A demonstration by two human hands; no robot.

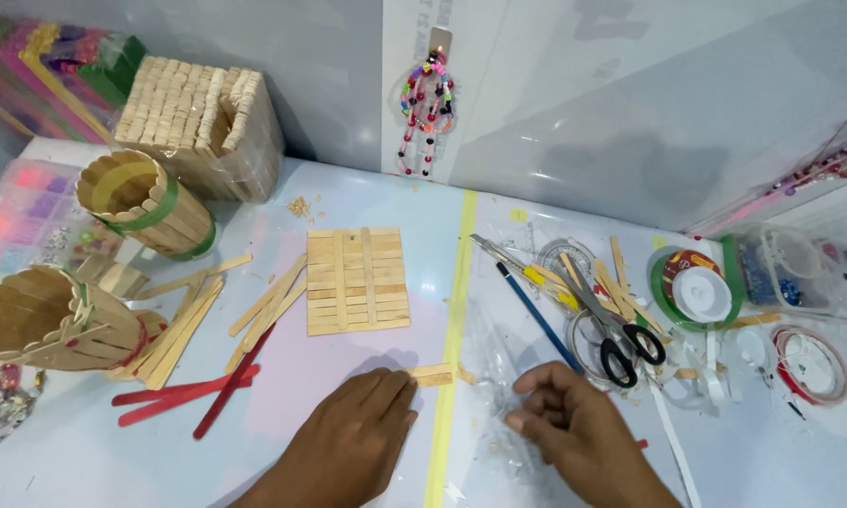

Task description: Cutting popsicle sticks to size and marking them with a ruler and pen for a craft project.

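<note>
Watching: head view, looking down on a pale craft table [94,461], both hands low in frame
Left hand: the left hand [362,428] lies palm down, fingers loosely curled, fingertips touching the near end of a short stick piece [432,375]; I can't tell whether it pinches the piece or only rests on it
Right hand: the right hand [574,423] rests knuckles up on crinkled clear plastic wrap [484,348], fingers bent inward, closed on nothing I can see
Stick piece: sits on the table just left of the yellow tape line [453,329], below the stick panel [357,280]
Handling: my read is thin wood, very light, stiff but snappable across the grain, apt to skid on the smooth top; best taken by the long edges between thumb and forefinger, near the middle
Panel: flat square raft of pale sticks with cross slats, lying well clear of both hands
Left side: loose pale sticks [183,325], red sticks [183,390], two round stick cups [146,202], a wrapped stick bundle [202,127]
Right side: black-handled scissors [621,339], a blue pencil [539,316], tape rolls [698,287]
Wall: a bead ornament [428,108] hangs above the panel
</note>
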